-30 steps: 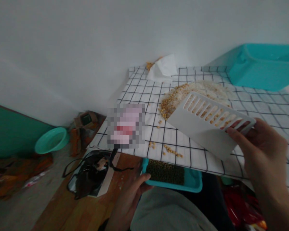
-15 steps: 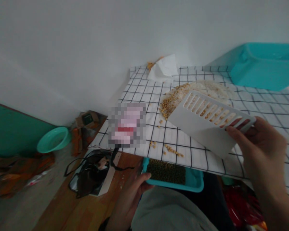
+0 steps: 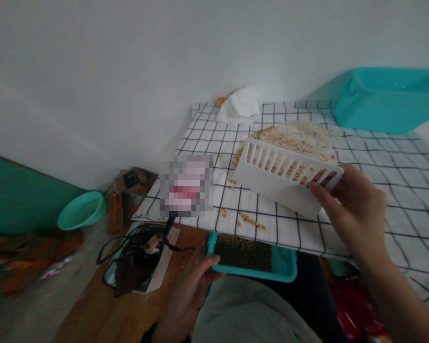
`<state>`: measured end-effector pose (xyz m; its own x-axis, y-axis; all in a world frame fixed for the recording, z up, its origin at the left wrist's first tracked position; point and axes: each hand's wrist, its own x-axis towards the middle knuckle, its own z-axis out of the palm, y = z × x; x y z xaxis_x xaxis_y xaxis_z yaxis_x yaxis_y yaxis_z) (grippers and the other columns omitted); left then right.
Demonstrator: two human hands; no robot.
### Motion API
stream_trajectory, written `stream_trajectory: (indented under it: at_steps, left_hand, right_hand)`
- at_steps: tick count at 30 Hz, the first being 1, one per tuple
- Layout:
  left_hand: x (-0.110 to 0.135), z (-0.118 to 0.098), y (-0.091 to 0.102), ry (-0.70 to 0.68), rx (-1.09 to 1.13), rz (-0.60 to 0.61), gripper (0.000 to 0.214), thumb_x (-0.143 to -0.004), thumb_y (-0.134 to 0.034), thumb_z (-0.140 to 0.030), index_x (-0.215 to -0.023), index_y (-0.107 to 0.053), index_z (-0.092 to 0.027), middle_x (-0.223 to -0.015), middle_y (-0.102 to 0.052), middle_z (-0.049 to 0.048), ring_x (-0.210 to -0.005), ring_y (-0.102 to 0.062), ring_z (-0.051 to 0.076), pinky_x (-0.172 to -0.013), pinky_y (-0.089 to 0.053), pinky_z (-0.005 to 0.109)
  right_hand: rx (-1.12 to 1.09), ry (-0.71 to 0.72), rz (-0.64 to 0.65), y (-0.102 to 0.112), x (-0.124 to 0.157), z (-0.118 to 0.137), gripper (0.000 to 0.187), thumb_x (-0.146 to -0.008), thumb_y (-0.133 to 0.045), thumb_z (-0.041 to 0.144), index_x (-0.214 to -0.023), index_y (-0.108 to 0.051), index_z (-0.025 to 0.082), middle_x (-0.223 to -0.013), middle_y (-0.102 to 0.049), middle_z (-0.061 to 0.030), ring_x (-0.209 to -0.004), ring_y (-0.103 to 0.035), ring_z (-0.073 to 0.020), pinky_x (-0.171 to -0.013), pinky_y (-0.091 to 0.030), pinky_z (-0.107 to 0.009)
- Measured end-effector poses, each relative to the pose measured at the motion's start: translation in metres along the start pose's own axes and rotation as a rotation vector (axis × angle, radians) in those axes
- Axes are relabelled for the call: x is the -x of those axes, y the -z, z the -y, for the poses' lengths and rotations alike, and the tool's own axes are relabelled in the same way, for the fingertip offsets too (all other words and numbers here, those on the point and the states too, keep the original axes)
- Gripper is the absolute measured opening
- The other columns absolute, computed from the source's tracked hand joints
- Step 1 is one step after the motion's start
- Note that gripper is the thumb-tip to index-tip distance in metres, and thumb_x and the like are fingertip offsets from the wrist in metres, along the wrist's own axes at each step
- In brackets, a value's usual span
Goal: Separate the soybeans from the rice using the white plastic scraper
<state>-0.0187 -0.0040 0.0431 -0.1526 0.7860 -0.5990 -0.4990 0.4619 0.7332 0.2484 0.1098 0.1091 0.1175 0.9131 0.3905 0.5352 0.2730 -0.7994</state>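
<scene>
My right hand (image 3: pixel 353 205) grips the end of a white plastic basket (image 3: pixel 275 186) with a row of slots along its upper edge. The basket stands tilted on the checked cloth, against a pile of yellow beans and pale grains (image 3: pixel 296 136). Loose yellow beans (image 3: pixel 252 220) lie near the cloth's front edge. Below that edge, my left hand (image 3: pixel 200 274) holds the left end of a turquoise tray (image 3: pixel 288 264), its thumb over the rim. Dark green beans, with some yellow ones, fill the tray's left and middle part. The basket's inside is mostly hidden.
A large turquoise bin (image 3: pixel 389 102) stands at the back right of the checked tablecloth (image 3: pixel 375 190). Crumpled white paper (image 3: pixel 239 105) lies near the wall. A blurred-out pink item (image 3: pixel 188 186) rests at the left edge. On the floor are a green basin (image 3: pixel 82 210) and a black bag (image 3: pixel 136 257).
My right hand has moved the white basket left, along the near side of the pile, covering more of the yellow beans. My left hand keeps its hold on the tray.
</scene>
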Motion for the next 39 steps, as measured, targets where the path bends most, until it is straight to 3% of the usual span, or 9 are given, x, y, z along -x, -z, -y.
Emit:
stream_trajectory:
  at_steps: [3,7,14,20,29,35,39]
  left_hand:
    - [-0.001,-0.001,0.006,-0.022,-0.01,0.012,0.029,-0.076,-0.072,-0.013,-0.105,-0.073,-0.02,-0.109,-0.075,0.0064,-0.097,-0.067,0.026,-0.075,-0.059,0.034]
    - [0.0,-0.007,0.008,-0.05,0.007,-0.005,0.042,-0.077,-0.071,-0.011,-0.117,-0.069,-0.025,-0.109,-0.075,0.0021,-0.099,-0.067,0.023,-0.076,-0.058,0.03]
    - [0.005,-0.014,0.008,-0.057,0.015,-0.069,0.041,-0.068,-0.081,-0.011,-0.107,-0.075,-0.024,-0.096,-0.078,0.001,-0.084,-0.07,0.021,-0.068,-0.06,0.028]
    - [0.005,-0.005,0.014,-0.065,0.028,-0.001,0.035,-0.071,-0.077,-0.012,-0.104,-0.076,-0.021,-0.107,-0.079,0.0067,-0.094,-0.071,0.025,-0.073,-0.061,0.031]
    - [0.012,0.002,0.019,-0.109,0.037,0.042,0.029,-0.069,-0.079,-0.013,-0.096,-0.077,-0.023,-0.089,-0.078,0.0,-0.079,-0.069,0.018,-0.066,-0.06,0.026]
    - [0.027,0.006,0.02,-0.17,0.038,0.074,0.022,-0.069,-0.079,-0.013,-0.09,-0.079,-0.02,-0.094,-0.078,0.0031,-0.087,-0.068,0.02,-0.071,-0.061,0.028]
    - [0.034,0.002,0.015,-0.196,0.063,0.07,0.019,-0.068,-0.079,-0.01,-0.084,-0.08,-0.019,-0.089,-0.079,0.0049,-0.082,-0.068,0.021,-0.067,-0.059,0.028]
  right_hand:
    - [-0.005,0.062,0.045,-0.004,-0.009,0.004,0.011,-0.082,-0.067,0.032,-0.088,-0.061,0.025,-0.08,-0.069,0.0006,-0.069,-0.07,-0.0179,-0.057,-0.054,-0.029]
    - [-0.02,0.087,0.095,-0.005,-0.015,0.007,0.011,-0.083,-0.067,0.031,-0.089,-0.06,0.025,-0.082,-0.069,-0.0006,-0.072,-0.07,-0.0182,-0.058,-0.055,-0.029]
    - [-0.066,0.11,0.153,0.002,-0.008,0.004,0.009,-0.086,-0.064,0.029,-0.09,-0.058,0.024,-0.082,-0.068,0.0,-0.073,-0.068,-0.0162,-0.061,-0.055,-0.027]
    - [-0.066,0.102,0.165,0.01,-0.001,0.002,0.01,-0.086,-0.065,0.031,-0.092,-0.06,0.024,-0.083,-0.07,-0.0001,-0.073,-0.069,-0.0162,-0.061,-0.055,-0.027]
    - [-0.099,0.045,0.149,0.022,0.015,0.005,0.012,-0.084,-0.067,0.032,-0.09,-0.06,0.025,-0.081,-0.072,0.0003,-0.072,-0.068,-0.0161,-0.063,-0.054,-0.027]
    - [-0.059,0.088,0.133,0.028,0.025,0.006,0.013,-0.084,-0.065,0.033,-0.087,-0.057,0.023,-0.078,-0.069,-0.0002,-0.068,-0.066,-0.0166,-0.06,-0.052,-0.028]
    - [0.016,0.137,0.139,0.034,0.032,0.01,0.014,-0.086,-0.062,0.036,-0.086,-0.056,0.023,-0.072,-0.065,0.0004,-0.063,-0.064,-0.017,-0.056,-0.05,-0.029]
